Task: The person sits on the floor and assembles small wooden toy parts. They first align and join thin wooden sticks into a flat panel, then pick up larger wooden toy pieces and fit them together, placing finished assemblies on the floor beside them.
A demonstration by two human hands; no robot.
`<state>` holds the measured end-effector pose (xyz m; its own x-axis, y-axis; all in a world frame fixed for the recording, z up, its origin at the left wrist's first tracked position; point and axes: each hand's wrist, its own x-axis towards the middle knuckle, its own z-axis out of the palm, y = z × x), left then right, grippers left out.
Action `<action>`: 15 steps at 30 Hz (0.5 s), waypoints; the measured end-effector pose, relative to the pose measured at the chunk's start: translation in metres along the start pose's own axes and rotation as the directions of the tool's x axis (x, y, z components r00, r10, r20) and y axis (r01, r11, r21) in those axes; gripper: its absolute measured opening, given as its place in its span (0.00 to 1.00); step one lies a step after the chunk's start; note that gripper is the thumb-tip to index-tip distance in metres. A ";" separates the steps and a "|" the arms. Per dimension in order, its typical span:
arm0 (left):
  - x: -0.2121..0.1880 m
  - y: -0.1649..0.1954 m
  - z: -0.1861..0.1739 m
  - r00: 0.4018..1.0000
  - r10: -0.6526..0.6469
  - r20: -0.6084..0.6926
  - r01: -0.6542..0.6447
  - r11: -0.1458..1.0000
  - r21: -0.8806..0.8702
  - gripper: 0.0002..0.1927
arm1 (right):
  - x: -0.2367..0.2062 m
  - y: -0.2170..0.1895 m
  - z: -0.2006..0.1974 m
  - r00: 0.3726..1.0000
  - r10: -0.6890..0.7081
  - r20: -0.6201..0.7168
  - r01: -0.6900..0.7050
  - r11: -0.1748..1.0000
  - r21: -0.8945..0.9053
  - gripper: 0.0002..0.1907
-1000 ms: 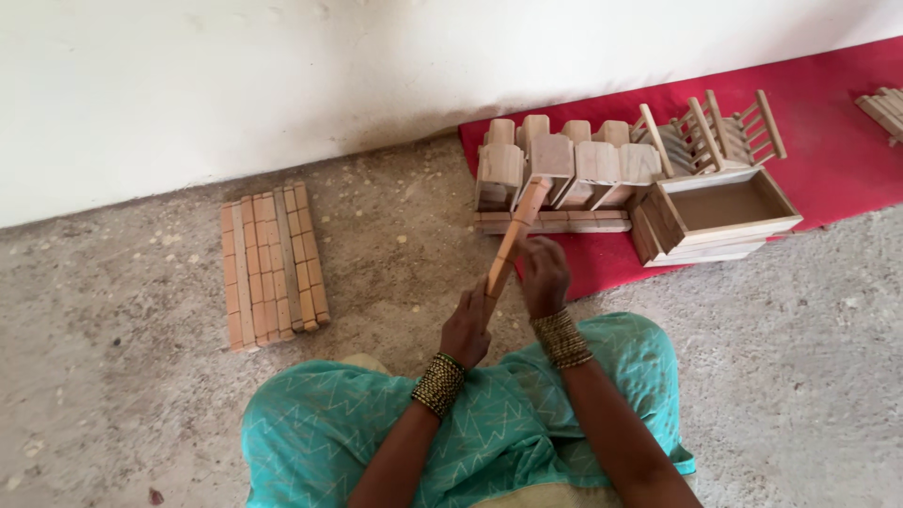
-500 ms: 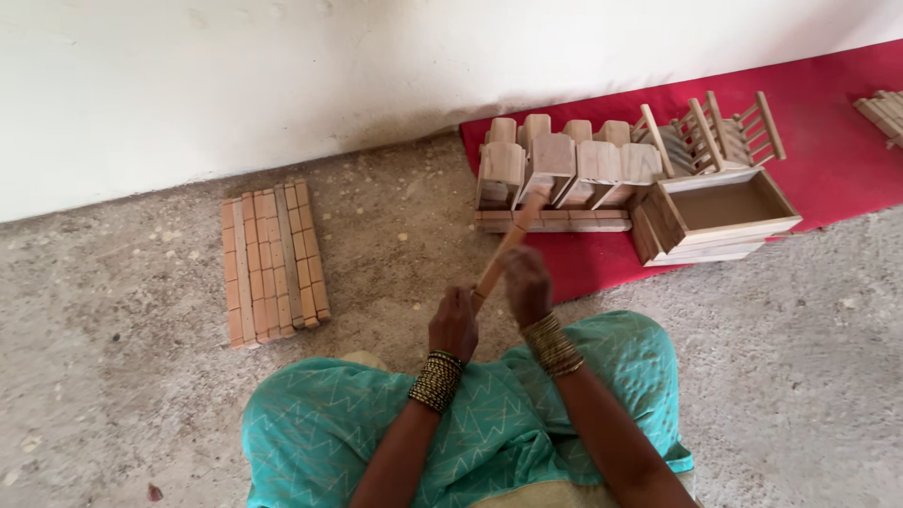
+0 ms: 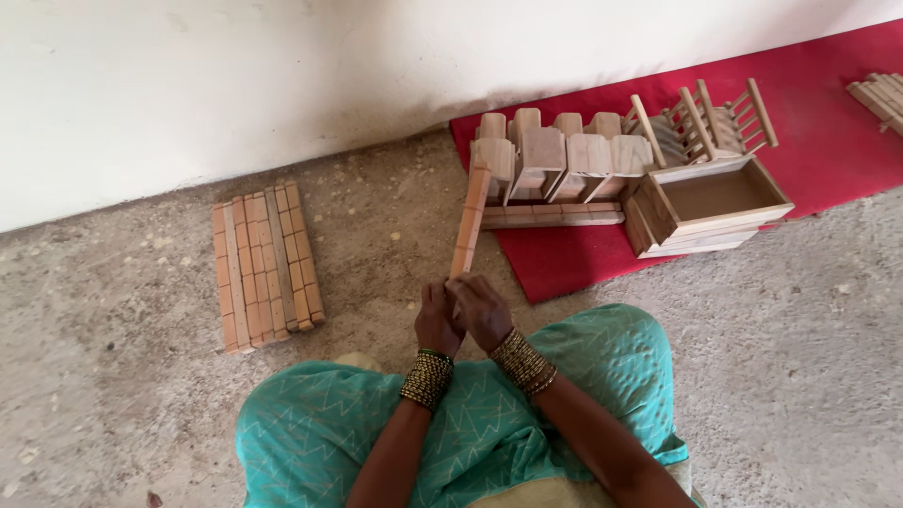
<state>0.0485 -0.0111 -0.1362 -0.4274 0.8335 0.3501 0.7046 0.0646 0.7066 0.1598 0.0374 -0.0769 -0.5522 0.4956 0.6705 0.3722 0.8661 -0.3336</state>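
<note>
A long notched wooden strip (image 3: 469, 222) stands out from my hands, pointing away toward the wall. My left hand (image 3: 436, 322) and my right hand (image 3: 481, 310) both grip its near end, side by side above my lap. Both wrists carry stacks of bangles. A teal garment (image 3: 489, 423) covers my knees below the hands.
A flat row of similar notched strips (image 3: 265, 265) lies on the concrete floor to the left. On a red cloth (image 3: 828, 141) at the right stand wooden blocks (image 3: 555, 155), an open wooden box (image 3: 715, 199) and small ladder-like frames (image 3: 715, 118). A white wall runs behind.
The strip has swung from leaning right to nearly straight ahead. Both hands have shifted slightly left and come closer together at its near end.
</note>
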 end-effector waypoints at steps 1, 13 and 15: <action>0.001 -0.001 0.000 1.000 0.017 -0.005 -0.017 0.999 -0.029 0.29 | 0.003 0.002 -0.001 0.999 -0.002 -0.035 0.002 1.000 -0.006 0.14; 0.001 0.021 -0.006 0.937 0.082 0.341 -0.054 0.994 -0.090 0.31 | 0.024 0.070 -0.047 0.868 0.254 -0.427 -0.270 0.963 0.024 0.04; 0.002 0.022 -0.008 0.964 0.078 0.253 -0.037 0.986 -0.164 0.32 | 0.023 0.057 -0.034 0.912 0.192 -0.363 -0.213 0.977 -0.018 0.04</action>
<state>0.0582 -0.0121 -0.1149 -0.2139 0.9475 0.2378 0.6177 -0.0574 0.7844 0.1940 0.0961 -0.0580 -0.1609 0.5945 0.7878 0.4950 0.7392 -0.4567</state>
